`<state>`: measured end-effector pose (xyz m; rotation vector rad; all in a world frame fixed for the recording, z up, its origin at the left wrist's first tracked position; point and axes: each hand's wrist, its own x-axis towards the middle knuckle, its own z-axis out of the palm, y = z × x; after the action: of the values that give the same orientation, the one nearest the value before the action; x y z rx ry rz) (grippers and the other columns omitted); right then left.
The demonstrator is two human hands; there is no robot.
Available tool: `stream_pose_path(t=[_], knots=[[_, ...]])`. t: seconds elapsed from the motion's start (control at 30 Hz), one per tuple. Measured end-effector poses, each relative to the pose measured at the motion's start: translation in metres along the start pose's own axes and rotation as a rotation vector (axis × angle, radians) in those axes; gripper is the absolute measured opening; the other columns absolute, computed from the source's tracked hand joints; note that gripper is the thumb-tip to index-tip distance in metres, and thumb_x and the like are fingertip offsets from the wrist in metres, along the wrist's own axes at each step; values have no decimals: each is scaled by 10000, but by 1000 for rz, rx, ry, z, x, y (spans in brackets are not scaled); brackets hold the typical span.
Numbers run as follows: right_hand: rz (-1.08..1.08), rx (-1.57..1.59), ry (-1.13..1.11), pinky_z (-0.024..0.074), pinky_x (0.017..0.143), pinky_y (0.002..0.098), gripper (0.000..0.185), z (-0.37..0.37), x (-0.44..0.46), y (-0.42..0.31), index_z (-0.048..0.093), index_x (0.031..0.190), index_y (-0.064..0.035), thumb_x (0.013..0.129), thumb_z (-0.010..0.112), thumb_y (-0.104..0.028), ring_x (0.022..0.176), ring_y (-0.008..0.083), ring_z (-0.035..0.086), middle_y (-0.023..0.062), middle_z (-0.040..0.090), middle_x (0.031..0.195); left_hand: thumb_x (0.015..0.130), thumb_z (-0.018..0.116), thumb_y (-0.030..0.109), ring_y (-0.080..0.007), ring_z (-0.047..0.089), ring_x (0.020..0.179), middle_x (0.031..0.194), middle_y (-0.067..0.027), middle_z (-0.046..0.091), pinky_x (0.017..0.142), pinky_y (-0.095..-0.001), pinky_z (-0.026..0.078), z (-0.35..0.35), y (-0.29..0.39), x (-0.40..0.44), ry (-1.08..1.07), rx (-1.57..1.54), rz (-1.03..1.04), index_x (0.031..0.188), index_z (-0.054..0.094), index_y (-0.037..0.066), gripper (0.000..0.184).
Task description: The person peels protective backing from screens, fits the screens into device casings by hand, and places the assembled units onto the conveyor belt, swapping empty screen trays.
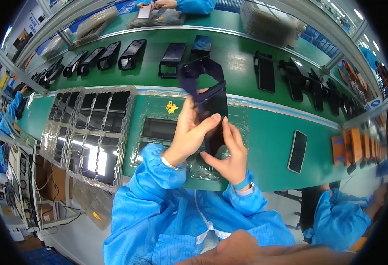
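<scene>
A black frame-like holder (202,73) with a dark, glossy phone-sized panel (216,104) is held up over the work surface. My left hand (189,134) is closed round its left side, with the thumb across the panel's face. On the right side, my right hand (229,158) pinches the panel's lower part between thumb and fingers. Beneath my hands lies a clear plastic tray (240,115) with a dark panel (158,129) in a slot. Small yellow pieces (172,107) lie on this tray. The holder's back is hidden.
Clear trays (131,99) of dark panels stand at left. Several black holders (132,54) line the green belt (233,57) behind a metal rail. A phone (297,151) lies right, near orange holders (353,145). Another person's hands (164,4) work across the belt; a blue sleeve (339,216) shows lower right.
</scene>
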<state>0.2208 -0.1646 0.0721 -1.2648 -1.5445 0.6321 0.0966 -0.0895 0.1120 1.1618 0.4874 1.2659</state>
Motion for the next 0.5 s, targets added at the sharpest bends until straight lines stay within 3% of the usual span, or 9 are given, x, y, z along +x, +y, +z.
stream_pose_path(t=[0.03, 0.07, 0.1, 0.2, 0.23, 0.4, 0.5], knots=[[50, 265, -64, 530, 809, 384, 894, -4, 1, 7, 356, 1411, -21, 664, 820, -182, 1073, 307, 578, 200, 479, 1290, 894, 577, 67, -202, 467, 1201, 1333, -151, 455, 1006, -354, 384, -8, 7, -2, -101, -67, -186, 1356, 344, 9, 520], [348, 808, -146, 542, 797, 382, 828, -7, -1, 16, 382, 1385, 2, 716, 799, -250, 1068, 269, 583, 175, 495, 1288, 887, 590, 125, -227, 426, 1250, 1361, -157, 442, 1039, -377, 330, -10, 14, -5, -125, 87, -120, 1351, 362, 7, 530], [361, 1199, -247, 539, 820, 409, 780, -11, 3, 22, 385, 1380, -22, 791, 708, -420, 1055, 292, 588, 186, 494, 1288, 880, 603, 182, -252, 385, 1300, 1389, -163, 428, 1072, -400, 277, -11, 18, -8, -149, 239, -56, 1346, 381, 5, 546], [357, 1690, -170, 516, 871, 469, 873, -3, 6, 32, 336, 1399, -42, 813, 518, -663, 1078, 355, 574, 203, 491, 1277, 763, 722, 259, -349, 311, 1343, 1442, -192, 351, 1091, -443, 230, -12, 13, -14, -317, 747, 253, 1250, 494, 35, 583], [338, 1684, -191, 506, 883, 485, 866, -2, 5, 38, 344, 1396, -51, 808, 534, -659, 1069, 367, 577, 198, 493, 1275, 709, 770, 233, -386, 274, 1350, 1445, -194, 346, 1068, -438, 270, -2, 15, -20, -306, 774, 190, 1195, 545, 72, 559], [336, 1491, -148, 490, 883, 491, 824, -2, -1, 36, 365, 1385, -76, 827, 511, -665, 1108, 354, 538, 177, 467, 1317, 615, 855, 200, -325, 410, 1140, 1280, -148, 465, 879, -392, 425, 9, -6, -25, -60, 881, 175, 1037, 639, 123, 480], [249, 1261, 15, 514, 873, 411, 775, -2, -1, 36, 393, 1355, -21, 855, 558, -590, 1060, 293, 584, 170, 490, 1294, 623, 849, 203, -281, 458, 981, 1114, -95, 543, 833, -380, 439, 2, -13, -32, -64, 1122, 446, 895, 675, 109, 336]])
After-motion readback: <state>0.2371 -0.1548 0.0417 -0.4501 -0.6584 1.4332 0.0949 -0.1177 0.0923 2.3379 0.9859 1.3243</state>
